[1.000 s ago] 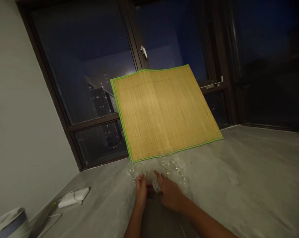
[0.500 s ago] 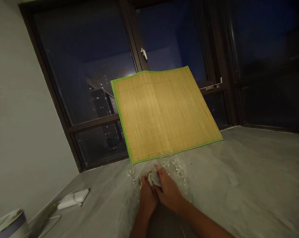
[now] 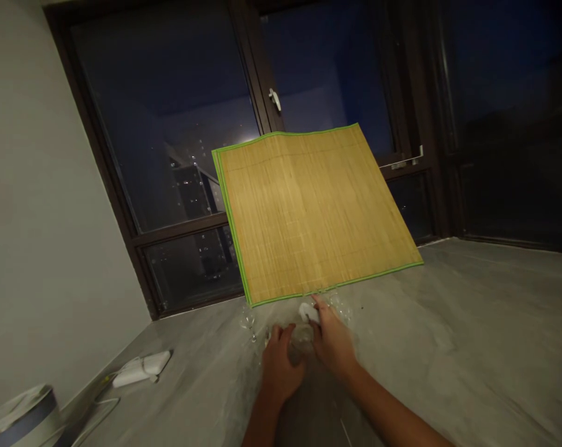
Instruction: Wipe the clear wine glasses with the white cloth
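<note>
My left hand (image 3: 279,367) is curled round a clear glass (image 3: 301,338) on the grey counter. My right hand (image 3: 333,338) pinches a small white cloth (image 3: 307,311) at the top of that glass. Other clear stemmed glasses stand close by: one to the left (image 3: 248,320) and some behind my right hand (image 3: 338,305). A bamboo mat with a green edge (image 3: 309,214) leans against the dark window just behind them.
The grey marbled counter (image 3: 448,347) runs along the window. A white adapter with a cable (image 3: 141,367) lies at the left. A round grey-rimmed object (image 3: 18,419) sits at the bottom left corner. A pale wall stands at the left.
Both hands have moved slightly up and away from me. The left hand has gone from beside the glasses to round one glass, and the right hand with the cloth has shifted to its top.
</note>
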`<state>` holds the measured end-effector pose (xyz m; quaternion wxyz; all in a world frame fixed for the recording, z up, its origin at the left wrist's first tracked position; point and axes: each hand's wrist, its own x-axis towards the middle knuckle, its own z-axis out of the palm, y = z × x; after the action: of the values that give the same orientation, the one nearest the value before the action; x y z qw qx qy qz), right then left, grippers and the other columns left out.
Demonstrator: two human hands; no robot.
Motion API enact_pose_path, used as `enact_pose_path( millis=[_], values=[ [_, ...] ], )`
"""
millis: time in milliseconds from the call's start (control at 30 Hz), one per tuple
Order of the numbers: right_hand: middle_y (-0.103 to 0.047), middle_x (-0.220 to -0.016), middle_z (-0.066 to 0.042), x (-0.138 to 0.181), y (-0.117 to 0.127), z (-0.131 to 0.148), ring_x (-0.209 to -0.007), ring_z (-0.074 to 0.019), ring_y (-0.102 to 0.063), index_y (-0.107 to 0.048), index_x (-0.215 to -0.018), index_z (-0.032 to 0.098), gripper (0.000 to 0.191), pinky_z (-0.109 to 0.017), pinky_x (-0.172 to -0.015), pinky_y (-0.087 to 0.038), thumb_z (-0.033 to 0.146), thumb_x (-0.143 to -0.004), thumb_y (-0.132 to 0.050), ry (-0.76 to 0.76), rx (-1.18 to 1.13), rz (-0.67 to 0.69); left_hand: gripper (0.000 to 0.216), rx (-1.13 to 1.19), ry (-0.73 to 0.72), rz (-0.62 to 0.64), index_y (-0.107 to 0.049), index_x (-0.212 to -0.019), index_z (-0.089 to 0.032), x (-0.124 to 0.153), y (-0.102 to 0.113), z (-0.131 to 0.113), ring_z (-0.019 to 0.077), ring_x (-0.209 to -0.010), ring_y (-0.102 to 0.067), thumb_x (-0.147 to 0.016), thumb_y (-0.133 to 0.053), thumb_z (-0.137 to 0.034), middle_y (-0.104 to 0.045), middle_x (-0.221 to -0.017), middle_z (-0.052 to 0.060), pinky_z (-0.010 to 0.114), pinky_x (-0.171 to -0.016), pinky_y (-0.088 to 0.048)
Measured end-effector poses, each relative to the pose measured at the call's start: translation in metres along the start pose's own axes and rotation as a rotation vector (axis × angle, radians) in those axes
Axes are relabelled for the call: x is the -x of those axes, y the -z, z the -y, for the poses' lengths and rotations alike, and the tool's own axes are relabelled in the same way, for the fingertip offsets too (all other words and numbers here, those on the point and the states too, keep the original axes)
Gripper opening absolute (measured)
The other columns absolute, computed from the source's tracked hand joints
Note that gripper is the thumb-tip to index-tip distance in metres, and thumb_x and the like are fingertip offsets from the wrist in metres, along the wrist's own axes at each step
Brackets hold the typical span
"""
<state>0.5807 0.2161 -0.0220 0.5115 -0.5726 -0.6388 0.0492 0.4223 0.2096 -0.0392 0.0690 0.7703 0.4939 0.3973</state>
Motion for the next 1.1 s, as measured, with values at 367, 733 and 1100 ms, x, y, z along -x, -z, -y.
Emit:
enact_pose_path(
  millis=[367,733,1100],
  values=[
    [-0.063,-0.117,-0.012,0.0,-0.004,-0.003,-0.105,-0.0235,-0.058,-0.042,-0.143,0.019,0.067,-0.028,-0.085,-0.043,0.005,-0.077,-0.044,0.016,0.122,0.137,0.057,0.071,0.115,-0.21,-0.054,-0.132,-0.025,-0.007,-0.002,0.008,0.0225,-0.101,-0.057,-0.075,-0.06,-0.023,-0.055,-0.107,0.006,0.032,-0.093,-0.044],
    [-0.056,-0.121,-0.01,-0.002,-0.021,-0.016,-0.109,-0.0222,-0.056,-0.033,-0.138,0.019,0.075,-0.035,-0.092,-0.049,0.012,-0.065,-0.047,0.036,-0.344,-0.061,0.055,0.08,0.132,-0.189,-0.057,-0.127,-0.027,-0.009,-0.003,0.011,0.0222,-0.1,-0.057,-0.073,-0.063,-0.022,-0.056,-0.104,0.005,0.031,-0.091,-0.045],
    [-0.071,-0.097,-0.009,0.001,-0.026,-0.014,-0.093,-0.0213,-0.068,-0.051,-0.119,0.017,0.04,-0.038,-0.088,-0.052,0.02,-0.08,-0.046,-0.054,-0.566,-0.003,0.052,0.038,0.092,-0.213,-0.057,-0.117,-0.024,-0.005,-0.002,0.006,0.0241,-0.107,-0.056,-0.066,-0.059,-0.013,-0.056,-0.109,0.006,0.035,-0.096,-0.042]
  ],
)
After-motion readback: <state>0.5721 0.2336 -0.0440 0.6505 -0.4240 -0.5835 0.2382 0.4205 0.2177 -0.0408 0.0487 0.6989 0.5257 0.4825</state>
